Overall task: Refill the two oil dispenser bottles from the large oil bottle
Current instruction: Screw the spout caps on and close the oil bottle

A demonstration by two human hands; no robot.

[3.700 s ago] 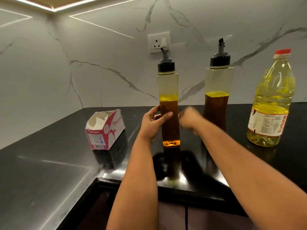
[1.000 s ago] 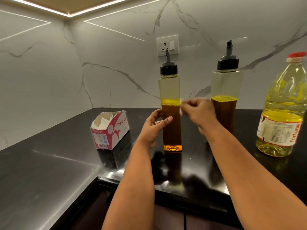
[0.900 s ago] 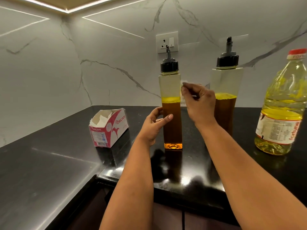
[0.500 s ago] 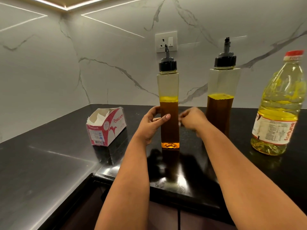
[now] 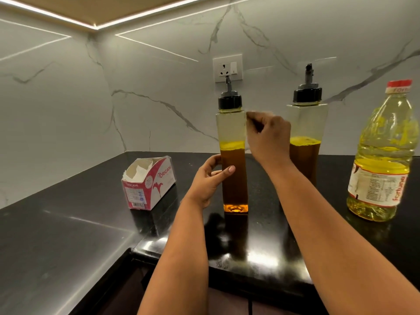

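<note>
Two tall clear dispenser bottles with black pour-spout caps stand on the black counter (image 5: 68, 235), each a bit over half full of dark oil under a yellow layer. My left hand (image 5: 206, 180) grips the lower body of the left dispenser bottle (image 5: 231, 133). My right hand (image 5: 268, 135) is raised against that bottle's upper right edge, fingers curled together as if pinching a small white scrap that is hidden from view. The right dispenser bottle (image 5: 306, 123) stands behind my right wrist. At the far right stands the large yellow oil bottle (image 5: 384, 151), its red cap on.
An open red and white tissue box (image 5: 147, 183) lies left of the bottles. A wall socket (image 5: 227, 68) sits behind the left bottle's spout. Marble walls meet in a corner at the back left. The counter's front edge runs just below my forearms.
My right hand has risen from the left bottle's lower side to its upper right edge. My left hand kept its grip on the bottle. The bottles have not moved.
</note>
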